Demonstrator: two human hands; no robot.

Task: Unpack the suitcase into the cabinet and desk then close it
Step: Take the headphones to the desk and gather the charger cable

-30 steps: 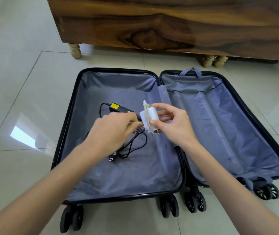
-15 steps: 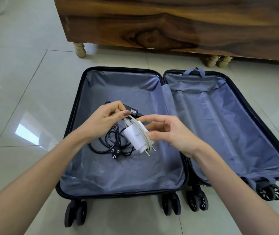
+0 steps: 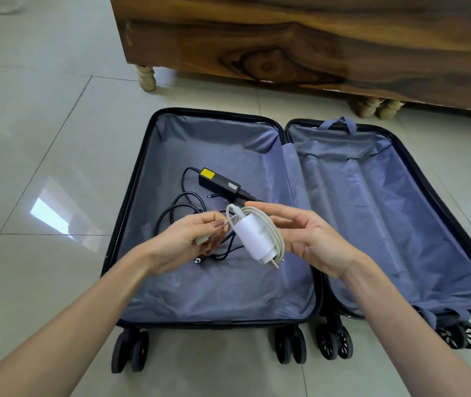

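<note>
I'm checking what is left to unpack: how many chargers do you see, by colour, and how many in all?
White plastic wall charger wrapped in its pale cable: 1
Black brick-shaped power adapter with black cord, lying in the open grey-lined suitcase: 1
Total: 2

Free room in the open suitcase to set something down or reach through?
Free: the whole right half; in the left half, the near strip by the wheels and the far strip behind the black adapter. Crowded: left half's middle, adapter cable plus left hand and right hand at the white charger.
</note>
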